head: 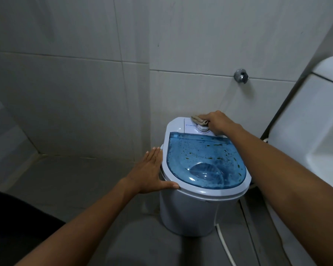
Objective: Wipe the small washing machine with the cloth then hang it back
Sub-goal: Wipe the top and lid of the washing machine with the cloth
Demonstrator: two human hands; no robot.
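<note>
Left hand [150, 170] flat, fingers straight, pressed on the washing machine [196, 189] rim at its 9 o'clock, bracing it. Right hand [218, 121] curled round a bunched beige cloth [198, 120], pushing it onto the white control panel at the machine's 12 o'clock, just behind the dial [202, 129]. Blue lid [204, 162] is spotted with dark specks, likely not wiped yet. Cloth looks soft and limp: keep it wadded in the palm for pressure. Machine looks like light plastic and could slide on the floor, so the bracing makes sense. White cord [224, 244] trails at 5 o'clock. Tap [241, 75] on the wall at 1 o'clock.
</note>
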